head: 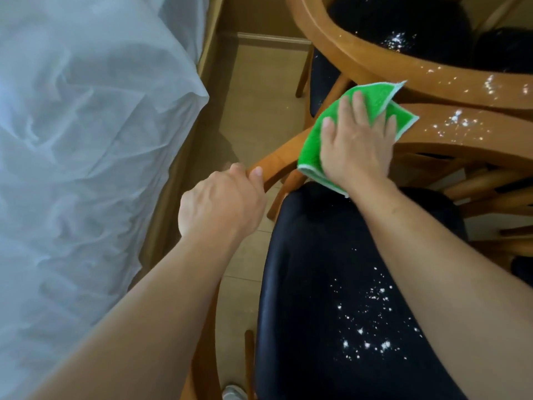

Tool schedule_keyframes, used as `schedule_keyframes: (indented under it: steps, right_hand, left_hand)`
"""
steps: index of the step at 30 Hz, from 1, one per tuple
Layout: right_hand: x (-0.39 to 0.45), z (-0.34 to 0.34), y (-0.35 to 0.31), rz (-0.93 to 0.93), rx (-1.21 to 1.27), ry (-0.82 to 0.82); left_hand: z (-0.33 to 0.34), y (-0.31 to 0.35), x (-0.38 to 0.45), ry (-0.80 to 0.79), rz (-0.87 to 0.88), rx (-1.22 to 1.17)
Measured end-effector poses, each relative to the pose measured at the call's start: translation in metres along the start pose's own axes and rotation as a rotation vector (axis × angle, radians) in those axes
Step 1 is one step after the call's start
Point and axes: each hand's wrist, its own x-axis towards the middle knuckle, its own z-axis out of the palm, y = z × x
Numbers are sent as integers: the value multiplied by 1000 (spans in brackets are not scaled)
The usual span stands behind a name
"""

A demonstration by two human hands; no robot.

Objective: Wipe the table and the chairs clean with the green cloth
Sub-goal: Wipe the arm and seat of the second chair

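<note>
At the far left hangs a white sheet (86, 140) draped over a wooden edge, with a strip of tiled floor (253, 116) between it and the chairs. The left hand (222, 206) is clenched round the end of the near chair's wooden armrest (274, 166), apparently steadying it. Just to its right, the right hand (357, 145) presses the green cloth (317, 140) flat on that rail with fingers spread, not curled round it. The step in hand looks like wiping the near chair's frame; white powder (455, 122) lies further right on the rail, so the next stroke should sweep rightward. More powder dots the dark seat (331, 269) and the far chair (375, 53), whose rail crowds close, leaving little room.
</note>
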Motion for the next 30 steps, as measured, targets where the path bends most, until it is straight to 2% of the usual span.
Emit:
schedule_keyframes:
  steps: [4, 6, 9, 17, 19, 21, 24, 27, 30]
  right_hand:
    - [-29, 5, -55, -337, 89, -52]
    - [-33, 2, -64, -398, 145, -68]
    - [-27, 0, -42, -437, 106, -62]
    - [-7, -13, 89, -104, -103, -6]
    - [-8, -22, 95, -119, -144, 1]
    - [-4, -21, 81, -221, -143, 4]
    - [8, -13, 47, -345, -22, -36]
    - [11, -7, 49, -306, -7, -2]
    - [6, -11, 88, -131, -71, 21]
  left_hand:
    - [-1, 0, -3, 34, 6, 22]
    - [-3, 1, -3, 49, -7, 50]
    - [-6, 2, -4, 32, -22, 47]
    - [-7, 5, -4, 22, -29, 16]
    - [-8, 1, -3, -9, -54, 3]
    - [-7, 6, 5, -66, -85, -10]
    - [-4, 44, 40, -107, -72, -134]
    - [6, 100, 84, -82, -27, -324]
    - [20, 137, 108, -108, -61, -414]
